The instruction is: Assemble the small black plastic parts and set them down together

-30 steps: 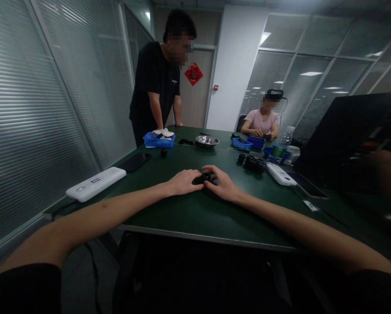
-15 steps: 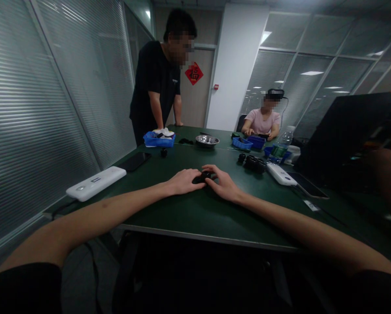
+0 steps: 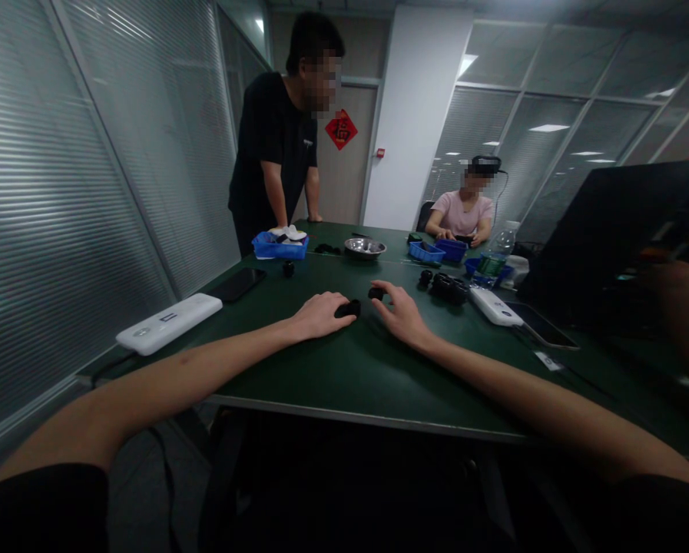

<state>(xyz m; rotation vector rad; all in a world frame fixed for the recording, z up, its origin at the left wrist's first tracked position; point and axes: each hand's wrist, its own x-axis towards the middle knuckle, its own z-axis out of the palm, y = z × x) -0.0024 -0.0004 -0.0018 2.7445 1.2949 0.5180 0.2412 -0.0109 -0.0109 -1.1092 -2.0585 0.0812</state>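
My left hand [image 3: 316, 314] rests on the green table [image 3: 344, 369] with its fingers closed on a small black part [image 3: 348, 309]. My right hand [image 3: 400, 313] is a little to the right, thumb and fingers pinched on a second, smaller black piece [image 3: 375, 293] held just above the table. The two pieces are apart from each other. A cluster of similar black parts [image 3: 445, 286] lies beyond my right hand.
A white power bank [image 3: 169, 322] and a dark phone [image 3: 238, 284] lie at the left. Blue bins [image 3: 279, 246], a metal bowl [image 3: 365, 247], a water bottle [image 3: 494, 257] and a white device [image 3: 494, 306] stand further back. One person stands, another sits across. A dark screen [image 3: 614, 238] is at right.
Both hands held one black object together; now my right hand has pulled away up and to the right with a small piece, while my left keeps the other part.
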